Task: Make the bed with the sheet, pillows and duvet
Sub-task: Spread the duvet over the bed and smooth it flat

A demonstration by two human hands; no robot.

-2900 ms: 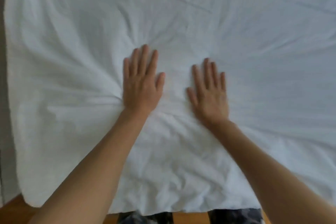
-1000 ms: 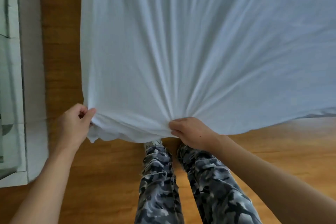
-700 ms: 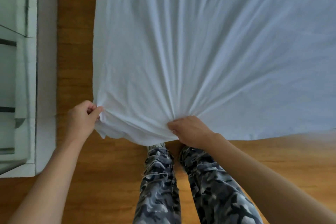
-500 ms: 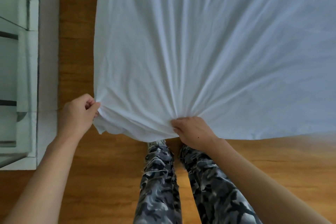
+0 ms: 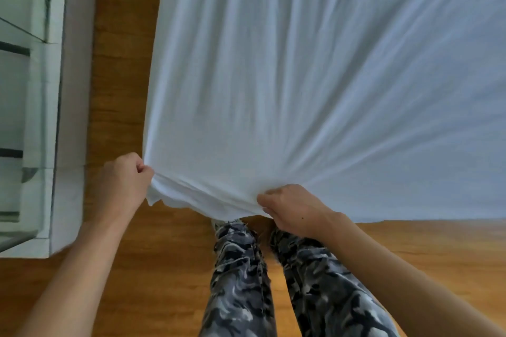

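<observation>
A white sheet (image 5: pixel 315 76) fills the upper and right part of the head view, hanging over the bed's near edge, with folds fanning out from my hands. My left hand (image 5: pixel 120 186) is closed in a fist on the sheet's lower left corner. My right hand (image 5: pixel 293 206) pinches a bunch of the sheet's bottom hem about a forearm's length to the right. The mattress under the sheet is hidden. No pillows or duvet are in view.
A wooden floor (image 5: pixel 123 76) runs along the left of the bed and below the hem. A white cabinet (image 5: pixel 41 117) stands at the far left. My legs in camouflage trousers (image 5: pixel 241 282) stand right against the bed's edge.
Earlier both hands lay flat on the sheet on top of the bed. Since then they have gripped its hanging edge. In the last second the grip has held, and the view has shifted slightly.
</observation>
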